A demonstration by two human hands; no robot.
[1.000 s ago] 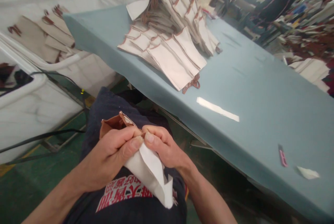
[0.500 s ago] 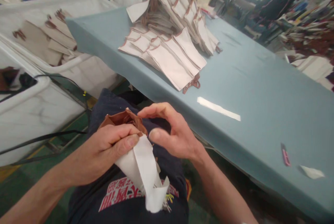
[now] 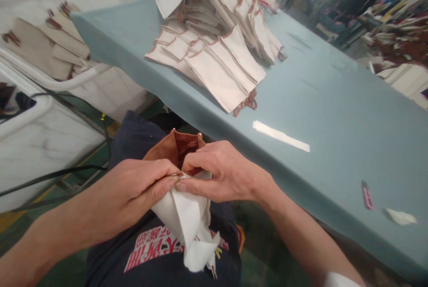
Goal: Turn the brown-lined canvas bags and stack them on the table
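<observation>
Over my lap I hold a small cream fabric bag with brown lining showing at its open top. My left hand pinches the bag's edge, thumb on the outside. My right hand closes on the same edge just beside it, with the fingers inside and the thumb outside. The two thumbs nearly touch. From under the thumbs a white strip hangs down, folded at its lower end, with loose threads near it. The fingertips inside the bag are hidden.
The blue-green table carries stacked cream bags with brown trim, a white strip, a pink cutter and a cloth scrap. White bins stand at left; one holds flat cream pieces. Another person is partly visible far right.
My right hand has come in from the right, off the bag, and now grips its edge beside my left thumb. The bag's brown opening has shifted right and spread wider.
</observation>
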